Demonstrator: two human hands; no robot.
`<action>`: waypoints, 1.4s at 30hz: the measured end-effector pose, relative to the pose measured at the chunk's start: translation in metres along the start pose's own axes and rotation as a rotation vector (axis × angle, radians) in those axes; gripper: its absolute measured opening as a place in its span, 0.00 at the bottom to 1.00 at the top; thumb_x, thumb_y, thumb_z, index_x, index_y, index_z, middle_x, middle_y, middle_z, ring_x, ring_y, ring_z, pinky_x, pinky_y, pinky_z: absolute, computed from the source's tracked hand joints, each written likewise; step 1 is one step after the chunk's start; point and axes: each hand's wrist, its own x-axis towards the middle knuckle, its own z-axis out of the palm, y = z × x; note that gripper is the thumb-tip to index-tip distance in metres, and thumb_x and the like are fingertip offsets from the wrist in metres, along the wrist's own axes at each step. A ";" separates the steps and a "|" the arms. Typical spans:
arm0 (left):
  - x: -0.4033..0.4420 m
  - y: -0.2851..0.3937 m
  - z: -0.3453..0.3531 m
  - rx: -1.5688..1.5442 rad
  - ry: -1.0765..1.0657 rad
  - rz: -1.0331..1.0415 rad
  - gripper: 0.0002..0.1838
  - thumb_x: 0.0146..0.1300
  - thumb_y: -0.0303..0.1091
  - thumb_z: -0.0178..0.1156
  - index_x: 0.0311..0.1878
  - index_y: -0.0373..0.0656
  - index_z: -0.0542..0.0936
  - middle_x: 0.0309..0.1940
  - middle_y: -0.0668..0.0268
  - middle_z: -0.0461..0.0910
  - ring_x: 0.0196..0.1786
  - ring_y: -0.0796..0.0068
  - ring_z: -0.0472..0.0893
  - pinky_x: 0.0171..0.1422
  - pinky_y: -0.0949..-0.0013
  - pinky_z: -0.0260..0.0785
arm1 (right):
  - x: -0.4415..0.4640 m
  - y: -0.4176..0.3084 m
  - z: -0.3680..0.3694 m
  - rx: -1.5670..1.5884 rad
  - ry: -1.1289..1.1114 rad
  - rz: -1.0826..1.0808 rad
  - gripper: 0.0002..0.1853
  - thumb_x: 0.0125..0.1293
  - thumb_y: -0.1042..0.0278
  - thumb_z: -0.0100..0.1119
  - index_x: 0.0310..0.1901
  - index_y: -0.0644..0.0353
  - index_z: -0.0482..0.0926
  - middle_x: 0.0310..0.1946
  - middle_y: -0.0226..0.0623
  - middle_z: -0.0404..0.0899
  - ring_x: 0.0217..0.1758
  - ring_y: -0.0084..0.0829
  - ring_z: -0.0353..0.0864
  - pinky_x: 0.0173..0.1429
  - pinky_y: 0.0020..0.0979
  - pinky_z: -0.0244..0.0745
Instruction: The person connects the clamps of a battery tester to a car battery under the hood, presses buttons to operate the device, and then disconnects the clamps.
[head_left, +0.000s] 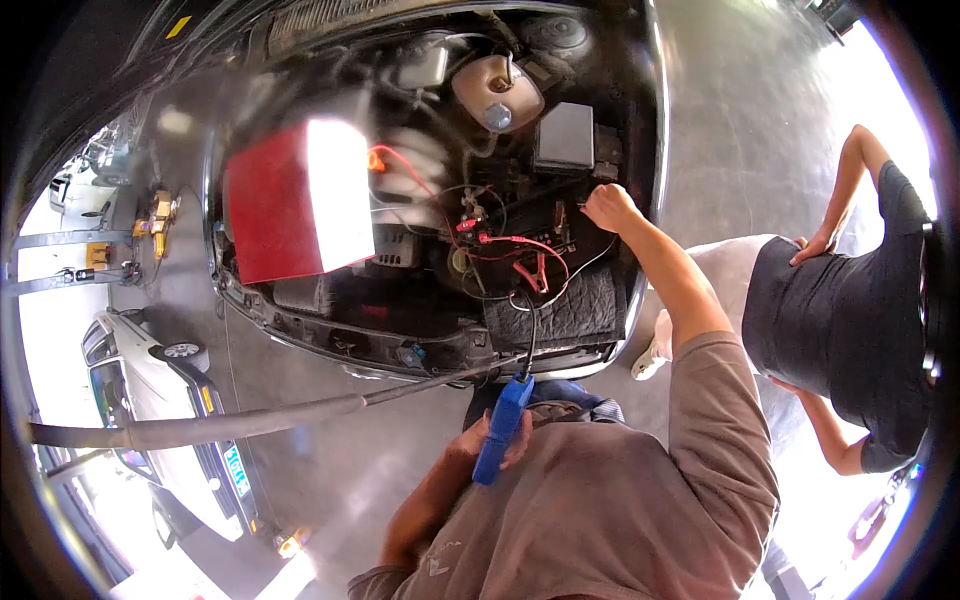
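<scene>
My left hand point(462, 447) is closed around a blue handheld tester point(502, 432) in front of the car's bumper. From the tester's top, a black cable point(531, 330) runs up into the open engine bay. My right hand point(610, 208) reaches into the bay's right side, fingers pinched together; what they hold, if anything, is too small to make out. Left of it and lower, a red clamp point(533, 273) lies among red, black and white leads. Another red clip point(467, 226) sits near the middle of the bay. A dark quilted mat point(570, 310) covers the bay's front right corner.
A red box-like object point(270, 205) with a glaring white side rests over the bay's left. A coolant tank point(497, 95) and a grey box point(565, 138) stand farther back. A dark strut point(250, 420) crosses at left. Another person point(830, 310) stands at right; a white car point(150, 400) is at left.
</scene>
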 end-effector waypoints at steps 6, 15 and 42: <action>0.003 -0.007 -0.013 -0.331 -0.245 0.006 0.37 0.60 0.64 0.61 0.47 0.32 0.71 0.19 0.66 0.72 0.16 0.75 0.74 0.19 0.75 0.65 | 0.001 0.005 -0.003 0.045 -0.056 0.012 0.22 0.68 0.47 0.53 0.29 0.53 0.88 0.31 0.35 0.87 0.41 0.36 0.87 0.45 0.37 0.80; 0.022 0.002 -0.013 -0.514 -0.437 0.020 0.26 0.67 0.54 0.58 0.42 0.34 0.74 0.16 0.65 0.77 0.15 0.69 0.79 0.20 0.73 0.68 | 0.017 0.002 0.024 -0.013 -0.030 -0.030 0.18 0.65 0.51 0.56 0.26 0.52 0.87 0.28 0.36 0.86 0.37 0.37 0.87 0.40 0.39 0.80; 0.034 0.013 0.025 -0.349 -0.414 0.102 0.29 0.66 0.60 0.57 0.39 0.36 0.77 0.15 0.70 0.75 0.13 0.76 0.76 0.19 0.77 0.63 | -0.165 -0.099 -0.098 1.244 0.703 0.585 0.11 0.60 0.72 0.64 0.42 0.63 0.75 0.38 0.41 0.76 0.40 0.39 0.78 0.46 0.38 0.74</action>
